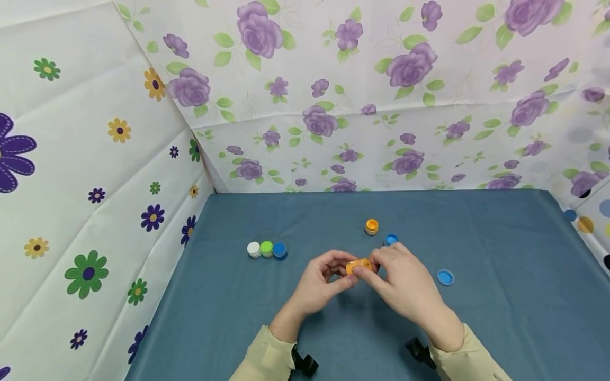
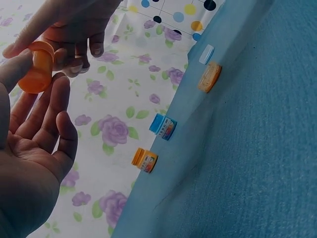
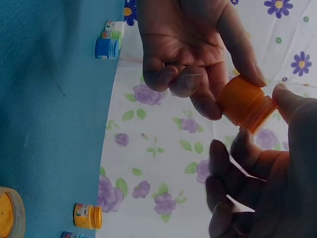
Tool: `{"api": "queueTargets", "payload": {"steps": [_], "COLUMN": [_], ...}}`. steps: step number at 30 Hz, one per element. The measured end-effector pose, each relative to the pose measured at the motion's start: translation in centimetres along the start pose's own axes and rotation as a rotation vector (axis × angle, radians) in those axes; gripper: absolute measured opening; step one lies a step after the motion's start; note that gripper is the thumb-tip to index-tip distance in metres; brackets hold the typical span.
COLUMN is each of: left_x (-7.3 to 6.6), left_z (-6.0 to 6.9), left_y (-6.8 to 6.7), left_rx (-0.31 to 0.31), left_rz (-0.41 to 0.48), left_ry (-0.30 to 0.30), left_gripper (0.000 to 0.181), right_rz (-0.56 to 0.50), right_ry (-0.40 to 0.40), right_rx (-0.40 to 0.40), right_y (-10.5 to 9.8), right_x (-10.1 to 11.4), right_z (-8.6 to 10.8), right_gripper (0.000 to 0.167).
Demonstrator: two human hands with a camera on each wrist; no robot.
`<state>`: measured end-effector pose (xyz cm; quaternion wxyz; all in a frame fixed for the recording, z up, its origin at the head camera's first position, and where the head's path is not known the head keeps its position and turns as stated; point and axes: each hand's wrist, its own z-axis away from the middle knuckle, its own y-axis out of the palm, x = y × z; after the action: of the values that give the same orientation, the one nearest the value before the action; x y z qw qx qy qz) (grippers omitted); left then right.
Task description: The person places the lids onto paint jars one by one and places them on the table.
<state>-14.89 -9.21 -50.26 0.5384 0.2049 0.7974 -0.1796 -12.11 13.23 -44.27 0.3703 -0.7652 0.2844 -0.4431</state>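
Observation:
A small orange paint jar [image 1: 357,265] is held tilted above the table, between both hands. My left hand [image 1: 318,286] pinches its body between thumb and fingers, as the right wrist view shows. Thumb and fingers of my right hand [image 1: 405,286] grip the narrower rim end; whether a lid sits there I cannot tell. Beyond the hands stand a second orange jar [image 1: 371,227] and a blue jar [image 1: 391,239], partly covered by the right hand in the head view. An orange lid [image 2: 210,77] lies on the table, hidden from the head view.
To the left, a white jar [image 1: 254,250], a green jar [image 1: 266,248] and a dark blue jar [image 1: 279,251] stand in a row. A blue lid [image 1: 445,277] lies right of the right hand. Flowered sheets [image 1: 286,106] wall off the blue tablecloth [image 1: 214,317].

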Motion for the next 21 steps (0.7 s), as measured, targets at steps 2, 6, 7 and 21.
{"api": "queueTargets", "payload": {"steps": [2, 6, 7, 21], "left_x": [0.0, -0.3, -0.4, -0.5], "left_z": [0.0, 0.0, 0.0, 0.0], "left_y": [0.0, 0.0, -0.1, -0.4], "left_rx": [-0.002, -0.01, -0.013, -0.036], "left_rz": [0.004, 0.014, 0.02, 0.128], "left_ry": [0.006, -0.007, -0.013, -0.036], "left_gripper": [0.031, 0.032, 0.033, 0.036], "right_rz": [0.0, -0.032, -0.05, -0.177], "right_ry": [0.023, 0.074, 0.08, -0.233], "right_rx": [0.017, 0.034, 0.037, 0.007], "right_y": [-0.1, -0.4, -0.5, -1.3], "right_x": [0.1, 0.1, 0.0, -1.0], "right_z": [0.0, 0.1, 0.2, 0.1], "right_gripper": [0.035, 0.03, 0.032, 0.051]}}
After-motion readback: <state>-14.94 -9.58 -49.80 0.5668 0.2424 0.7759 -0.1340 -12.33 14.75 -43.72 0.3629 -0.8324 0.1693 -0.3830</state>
